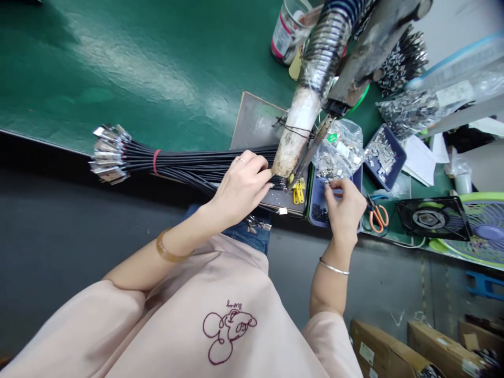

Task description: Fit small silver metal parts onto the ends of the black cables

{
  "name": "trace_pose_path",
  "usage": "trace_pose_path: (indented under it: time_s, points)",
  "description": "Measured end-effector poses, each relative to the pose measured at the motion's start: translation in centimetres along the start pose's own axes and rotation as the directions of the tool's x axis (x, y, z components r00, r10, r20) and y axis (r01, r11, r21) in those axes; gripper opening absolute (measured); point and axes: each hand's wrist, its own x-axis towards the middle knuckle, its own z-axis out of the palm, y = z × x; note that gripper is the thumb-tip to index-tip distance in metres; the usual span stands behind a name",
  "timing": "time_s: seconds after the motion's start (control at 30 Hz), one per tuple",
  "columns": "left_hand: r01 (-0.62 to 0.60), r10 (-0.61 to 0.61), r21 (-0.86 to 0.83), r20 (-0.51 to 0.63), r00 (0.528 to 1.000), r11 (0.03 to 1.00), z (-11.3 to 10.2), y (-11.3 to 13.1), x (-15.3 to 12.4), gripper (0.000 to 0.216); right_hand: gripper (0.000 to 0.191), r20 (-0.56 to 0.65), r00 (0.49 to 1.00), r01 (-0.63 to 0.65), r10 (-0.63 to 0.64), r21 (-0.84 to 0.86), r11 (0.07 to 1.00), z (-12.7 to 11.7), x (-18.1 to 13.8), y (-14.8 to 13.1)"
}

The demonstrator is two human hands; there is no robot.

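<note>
A bundle of black cables (197,160) lies along the table edge, held by a red band (156,161), with metal plugs (110,154) at its left end. My left hand (246,181) is closed over the cables near their right end, fingers bent. Above a blue tray (357,181), my right hand (344,205) pinches a small metal piece (325,181), mostly hidden by the fingertips. Small black parts (319,212) lie in the tray, and a clear bag of metal connector parts (342,147) rests over its back. Yellow clips (298,193) sit between my hands.
A soldering fume hose (305,100) and a metal arm (362,58) reach down between my hands. Orange-handled scissors (378,218), a black fan (431,218) and a second tray of metal parts (384,157) are at right. Cardboard boxes (386,349) stand on the floor.
</note>
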Motion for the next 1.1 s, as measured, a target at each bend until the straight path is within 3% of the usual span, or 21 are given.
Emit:
trace_pose_path:
  time_s: [0.1,0.27,0.4,0.53,0.63,0.7,0.77,0.87,0.97,1.03,1.1]
  points:
    - [-0.064,0.033,0.208,0.15,0.988,0.976,0.3,-0.1,0.5,0.016,0.009,0.079,0.995,0.079,-0.066,-0.165,0.983,0.9,1.2,-0.5]
    - [-0.194,0.169,0.219,0.127,0.977,0.956,0.7,-0.5,-0.8,0.025,0.013,0.127,0.987,0.139,-0.101,-0.344,0.929,0.6,0.8,-1.3]
    - [-0.257,0.258,0.096,0.01,0.966,0.962,0.7,-0.9,-1.9,0.025,0.016,0.146,0.981,0.174,-0.125,-0.392,0.903,0.0,-0.3,-1.2]
    - [-0.271,0.258,-0.087,-0.134,0.957,0.959,0.4,-0.6,-2.1,0.02,0.016,0.155,0.979,0.185,-0.134,-0.392,0.901,-0.3,-0.9,-0.8]
    - [-0.275,0.261,-0.146,-0.105,0.96,0.95,0.1,-0.1,-2.0,0.021,0.013,0.102,0.988,0.142,-0.114,-0.334,0.932,-0.1,-0.8,-0.2]
    - [-0.263,0.257,-0.205,-0.053,0.965,0.943,0.1,0.3,-1.9,0.021,0.013,0.014,0.996,0.09,-0.089,-0.202,0.975,-0.2,-0.8,0.1]
    - [-0.204,0.21,-0.305,-0.015,0.978,0.93,0.1,0.6,-1.7,0.02,0.012,-0.119,0.993,0.019,-0.02,-0.005,1.0,-0.4,-1.1,-0.2]
    - [0.031,0.029,-0.487,0.115,0.993,0.873,0.0,1.0,-1.5,0.016,0.014,-0.227,0.962,-0.063,0.149,0.346,0.936,-1.1,-2.5,-2.2]
    - [0.313,-0.151,-0.592,0.307,0.94,0.743,-0.1,1.3,-1.1,0.013,0.018,-0.072,0.977,-0.106,0.201,0.653,0.75,-1.3,-4.6,-5.5]
    - [0.425,-0.215,-0.628,0.385,0.898,0.652,-0.1,1.5,-0.9,0.014,0.011,-0.085,0.986,-0.044,0.144,0.7,0.712,-0.9,-5.7,-7.3]
    - [0.483,-0.249,-0.653,0.423,0.871,0.583,-0.2,1.7,-0.8,0.014,0.005,-0.193,0.979,0.08,0.067,0.664,0.743,-0.2,-6.3,-8.6]
